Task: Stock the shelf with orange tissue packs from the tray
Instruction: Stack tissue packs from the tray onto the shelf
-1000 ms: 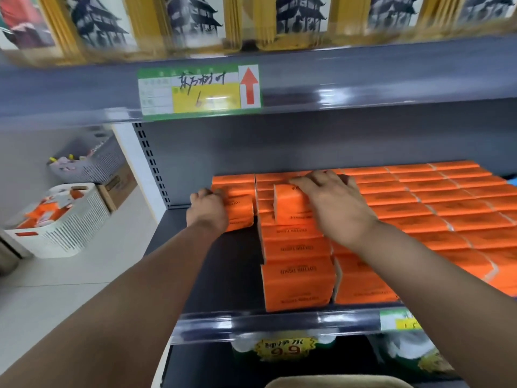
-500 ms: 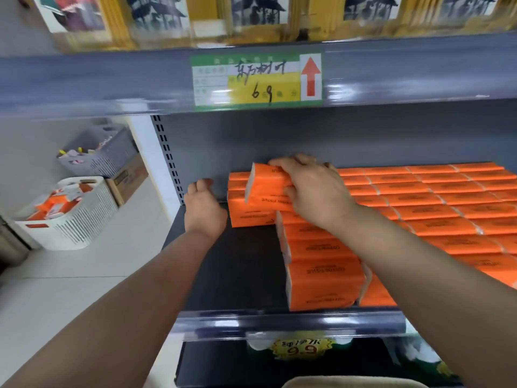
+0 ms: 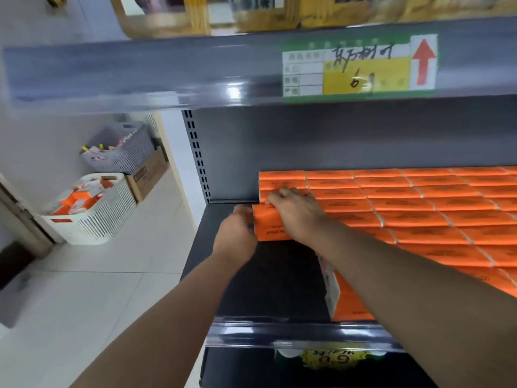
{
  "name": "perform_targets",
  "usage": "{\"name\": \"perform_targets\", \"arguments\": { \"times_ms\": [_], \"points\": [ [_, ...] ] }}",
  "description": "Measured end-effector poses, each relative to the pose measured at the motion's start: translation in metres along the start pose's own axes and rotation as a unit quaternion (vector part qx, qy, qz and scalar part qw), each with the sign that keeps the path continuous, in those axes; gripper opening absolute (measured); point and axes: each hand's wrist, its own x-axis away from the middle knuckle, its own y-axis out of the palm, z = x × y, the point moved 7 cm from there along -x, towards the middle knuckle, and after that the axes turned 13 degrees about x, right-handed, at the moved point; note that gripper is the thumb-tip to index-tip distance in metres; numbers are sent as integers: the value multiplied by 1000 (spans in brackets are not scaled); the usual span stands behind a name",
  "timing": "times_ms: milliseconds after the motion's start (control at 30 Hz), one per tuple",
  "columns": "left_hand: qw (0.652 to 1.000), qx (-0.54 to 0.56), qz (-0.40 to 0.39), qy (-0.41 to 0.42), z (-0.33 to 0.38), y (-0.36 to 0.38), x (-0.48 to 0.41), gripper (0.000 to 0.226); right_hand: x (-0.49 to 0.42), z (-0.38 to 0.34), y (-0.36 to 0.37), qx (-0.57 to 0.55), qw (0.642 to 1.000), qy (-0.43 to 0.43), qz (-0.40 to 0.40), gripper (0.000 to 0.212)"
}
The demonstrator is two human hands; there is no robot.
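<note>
Right hand (image 3: 296, 214) clamps tissue pack (image 3: 268, 224) from above, fingers hooked over far edge; left hand (image 3: 237, 233) grips its left end. Pack on shelf (image 3: 251, 275), far left, against stocked rows (image 3: 419, 219). Risk: skewed push jams pack, shoves neighbours out of line.

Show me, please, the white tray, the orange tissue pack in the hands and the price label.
white tray (image 3: 93, 226), head view, slatted front wall.
orange tissue pack (image 3: 265, 223), head view, its upper face.
price label (image 3: 352, 77), head view, yellow field.
</note>
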Motion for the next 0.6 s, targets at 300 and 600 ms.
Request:
{"name": "perform_targets", "arguments": {
  "times_ms": [300,600],
  "points": [
    [999,37,-12,-18,3,10,6,32,6,13,-1,19,998,58,30,61],
    [998,33,-5,50,53,-3,45,34,73,32,-37,33,996,74,37,62]
  ]
}}
